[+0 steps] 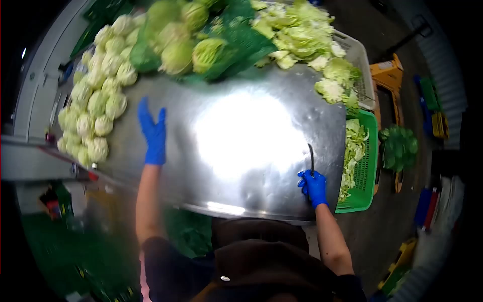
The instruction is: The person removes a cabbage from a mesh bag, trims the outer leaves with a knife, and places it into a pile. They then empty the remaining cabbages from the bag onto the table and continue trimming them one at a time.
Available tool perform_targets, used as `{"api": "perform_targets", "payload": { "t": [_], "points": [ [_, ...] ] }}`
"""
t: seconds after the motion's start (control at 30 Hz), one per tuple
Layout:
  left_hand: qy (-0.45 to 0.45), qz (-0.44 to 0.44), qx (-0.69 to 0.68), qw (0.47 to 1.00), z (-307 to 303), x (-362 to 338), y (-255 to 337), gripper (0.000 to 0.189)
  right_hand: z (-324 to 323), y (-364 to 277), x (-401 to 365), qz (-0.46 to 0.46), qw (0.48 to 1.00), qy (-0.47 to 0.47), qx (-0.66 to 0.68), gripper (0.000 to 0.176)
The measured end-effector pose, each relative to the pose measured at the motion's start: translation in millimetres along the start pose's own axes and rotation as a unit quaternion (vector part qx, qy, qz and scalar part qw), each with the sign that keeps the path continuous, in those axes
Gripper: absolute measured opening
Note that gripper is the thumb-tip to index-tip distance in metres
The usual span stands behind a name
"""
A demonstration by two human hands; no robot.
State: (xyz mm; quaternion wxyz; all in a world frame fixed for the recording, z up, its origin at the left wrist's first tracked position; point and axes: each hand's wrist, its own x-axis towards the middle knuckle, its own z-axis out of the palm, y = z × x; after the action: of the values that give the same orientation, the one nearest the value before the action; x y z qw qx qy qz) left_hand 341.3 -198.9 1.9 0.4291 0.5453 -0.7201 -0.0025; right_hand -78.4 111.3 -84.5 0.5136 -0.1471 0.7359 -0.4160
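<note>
Trimmed cabbage heads [95,108] are lying heaped along the left edge of the steel table [236,194]. Left hand [152,132] is reaching forward just right of that heap: arm straight, fingers extended together with the thumb spread out, holding nothing; contact with the steel can't be told. Right hand [313,187] is sitting near the table's front right corner, fist wrapped around a knife [312,157], blade pointing away from the body. A green crate [371,161] is holding leaf scraps just past the right edge.

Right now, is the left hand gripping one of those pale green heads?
No, the left hand is open over the bare steel table, apart from the heads.
</note>
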Motion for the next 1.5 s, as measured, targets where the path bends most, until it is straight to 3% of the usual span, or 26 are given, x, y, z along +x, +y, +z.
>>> {"api": "perform_targets", "payload": {
  "t": [0.1, 0.2, 0.33, 0.43, 0.5, 0.6, 0.67, 0.73, 0.83, 0.93, 1.03, 1.13, 1.23, 1.33, 1.5],
  "points": [
    [-0.042, 0.131, -0.104, 0.985, 103.8, 55.8, 76.1, 0.066, 0.4, -1.0, -2.4, 0.006, 1.0, 0.015, 0.008, 0.023],
    [-0.055, 0.088, -0.148, 0.984, 189.1, 68.6, 103.2, 0.07, -3.4, 8.2, 1.4, 0.012, 0.999, 0.01, 0.032, 0.021],
    [-0.157, -0.016, -0.068, 0.985, 219.8, 35.3, 87.4, 0.055, -4.2, 17.4, 4.4, -0.007, 0.999, -0.001, 0.052, 0.023],
    [-0.278, -0.07, 0.023, 0.958, 209.2, -13.2, 44.0, 0.046, -3.9, 20.2, 7.8, -0.018, 0.998, -0.008, 0.062, 0.022],
    [-0.247, -0.061, 0.064, 0.965, 186.7, -43.5, 30.0, 0.045, -5.5, 20.5, 5.0, -0.017, 0.998, -0.017, 0.062, 0.021],
    [-0.183, -0.107, 0.012, 0.977, 144.4, -57.5, 35.6, 0.044, -7.5, 11.7, 2.2, -0.021, 0.998, -0.034, 0.048, 0.021],
    [-0.16, -0.062, 0.037, 0.985, 128.6, -49.8, 49.2, 0.044, -8.5, 10.9, 3.5, -0.047, 0.997, -0.046, 0.037, 0.022],
    [-0.142, -0.004, 0.131, 0.981, 103.1, -45.2, 98.4, 0.045, -10.3, 13.1, 2.2, -0.06, 0.996, -0.056, 0.031, 0.022],
    [-0.132, -0.038, 0.126, 0.982, 90.0, -67.6, 148.0, 0.046, -11.9, 14.4, 2.3, -0.069, 0.995, -0.067, 0.034, 0.022],
    [-0.036, 0.053, 0.05, 0.997, 86.3, -104.8, 170.4, 0.045, -10.4, 10.8, 0.0, -0.061, 0.995, -0.068, 0.041, 0.023],
    [-0.117, 0.014, 0.091, 0.989, 70.8, -140.4, 173.6, 0.044, -13.7, 11.6, 0.1, -0.078, 0.994, -0.07, 0.015, 0.025],
    [-0.147, 0.043, 0.199, 0.968, 38.4, -165.7, 193.5, 0.043, -13.8, 11.7, 2.5, -0.071, 0.994, -0.076, 0.036, 0.022],
    [-0.272, 0.014, 0.186, 0.944, -1.8, -181.9, 223.1, 0.04, -14.0, 9.8, -0.1, -0.052, 0.995, -0.07, 0.043, 0.018],
    [-0.238, 0.095, 0.193, 0.947, -19.0, -213.2, 229.8, 0.039, -13.5, 7.6, -1.1, -0.049, 0.995, -0.072, 0.048, 0.017],
    [-0.364, 0.111, 0.132, 0.915, -10.3, -269.8, 228.5, 0.036, -14.2, 8.6, 1.2, -0.052, 0.996, -0.074, 0.021, 0.02]
  ]
}}
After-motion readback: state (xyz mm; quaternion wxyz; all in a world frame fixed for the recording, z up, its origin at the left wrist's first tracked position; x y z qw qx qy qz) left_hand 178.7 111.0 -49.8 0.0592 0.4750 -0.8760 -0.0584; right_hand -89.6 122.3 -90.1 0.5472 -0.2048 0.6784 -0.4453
